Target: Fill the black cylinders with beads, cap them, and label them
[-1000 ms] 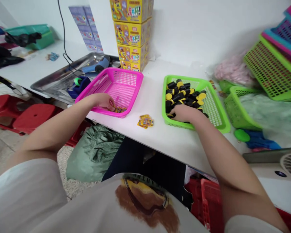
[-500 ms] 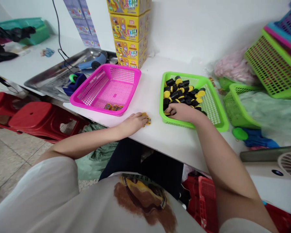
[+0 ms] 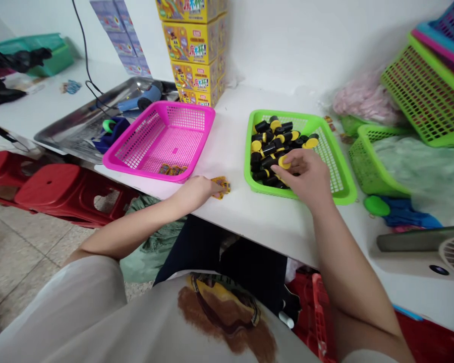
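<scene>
My left hand (image 3: 200, 193) rests at the table's front edge, its fingers closed on a small yellow printed packet (image 3: 221, 187) lying on the white surface. Over the green basket (image 3: 342, 174), my right hand (image 3: 310, 174) pinches a small black cup with a yellow end (image 3: 284, 162) between thumb and fingers. Beneath it, several black cylindrical cups (image 3: 269, 147) with yellow ends lie heaped in that basket. To the left, a pink basket (image 3: 203, 132) holds a few yellow printed packets (image 3: 172, 170) in its near corner.
Behind the pink basket stands a stack of yellow boxes (image 3: 194, 43). A metal tray (image 3: 47, 132) holds a blue tool (image 3: 139, 101) and a tape dispenser (image 3: 111, 132). On the right are stacked baskets (image 3: 426, 93) and a white fan (image 3: 431, 259). Red stools (image 3: 49, 186) stand at lower left.
My right hand has risen from the near left part of the green basket and now holds a cup above the heap. My left hand has shifted slightly left at the packet.
</scene>
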`<state>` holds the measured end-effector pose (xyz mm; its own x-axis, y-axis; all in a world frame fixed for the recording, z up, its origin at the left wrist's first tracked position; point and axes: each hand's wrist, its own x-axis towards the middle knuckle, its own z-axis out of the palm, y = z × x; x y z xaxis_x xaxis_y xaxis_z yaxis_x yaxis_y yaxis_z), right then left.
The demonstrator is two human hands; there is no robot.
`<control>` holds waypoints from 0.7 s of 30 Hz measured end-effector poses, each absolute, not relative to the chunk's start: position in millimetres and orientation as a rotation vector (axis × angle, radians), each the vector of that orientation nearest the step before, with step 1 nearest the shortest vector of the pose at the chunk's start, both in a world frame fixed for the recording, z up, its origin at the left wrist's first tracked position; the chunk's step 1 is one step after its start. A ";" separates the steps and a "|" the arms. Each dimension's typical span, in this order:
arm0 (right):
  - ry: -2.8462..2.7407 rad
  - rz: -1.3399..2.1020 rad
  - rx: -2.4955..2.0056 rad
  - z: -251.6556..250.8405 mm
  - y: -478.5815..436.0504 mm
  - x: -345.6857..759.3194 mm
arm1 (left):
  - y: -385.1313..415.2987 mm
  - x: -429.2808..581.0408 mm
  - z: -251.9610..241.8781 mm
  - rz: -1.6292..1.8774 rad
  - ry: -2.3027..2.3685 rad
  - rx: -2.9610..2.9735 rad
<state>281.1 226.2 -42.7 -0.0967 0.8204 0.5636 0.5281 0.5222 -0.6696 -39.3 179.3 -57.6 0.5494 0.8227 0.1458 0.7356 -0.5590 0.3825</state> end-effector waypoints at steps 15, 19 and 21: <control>-1.600 0.216 -0.930 -55.1 221.8 293.2 | 250.2 63.6 -12.5 1.066 0.737 1.743; -1.524 0.168 -0.968 -50.5 216.9 294.9 | 248.1 64.5 -23.3 1.007 0.675 1.757; -1.470 0.115 -0.890 -44.5 208.0 289.5 | 241.1 60.6 -21.8 0.976 0.623 1.820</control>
